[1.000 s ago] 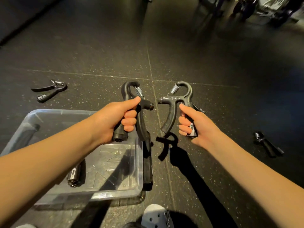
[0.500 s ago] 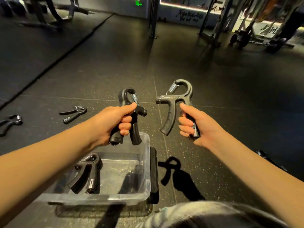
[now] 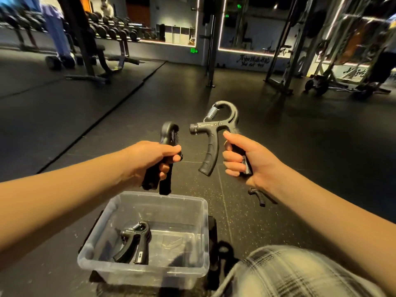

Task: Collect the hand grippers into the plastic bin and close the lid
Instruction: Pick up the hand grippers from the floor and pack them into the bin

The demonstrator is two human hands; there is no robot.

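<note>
My left hand (image 3: pixel 150 161) grips a black hand gripper (image 3: pixel 168 138) squeezed nearly closed, held above the far edge of a clear plastic bin (image 3: pixel 201 239) on the floor. My right hand (image 3: pixel 246 159) holds a second black hand gripper (image 3: pixel 214 133) by one handle, its other handle hanging free, to the right of the bin. One hand gripper (image 3: pixel 134 243) lies inside the bin. Another hand gripper (image 3: pixel 258 196) lies on the floor, partly hidden under my right forearm. The black lid (image 3: pixel 213 239) lies under the bin, jutting out along its right side.
Dark rubber gym floor all around. My knee in plaid fabric (image 3: pixel 300 273) is at the lower right. A dumbbell rack (image 3: pixel 111 28) and a bench stand far left beside a person's legs (image 3: pixel 56 37). Metal rack frames (image 3: pixel 287 50) stand at the far right.
The view has tilted up, bringing the gym room into sight. Both hands stay raised with their grippers. The left gripper now looks more closed and turned edge-on.
</note>
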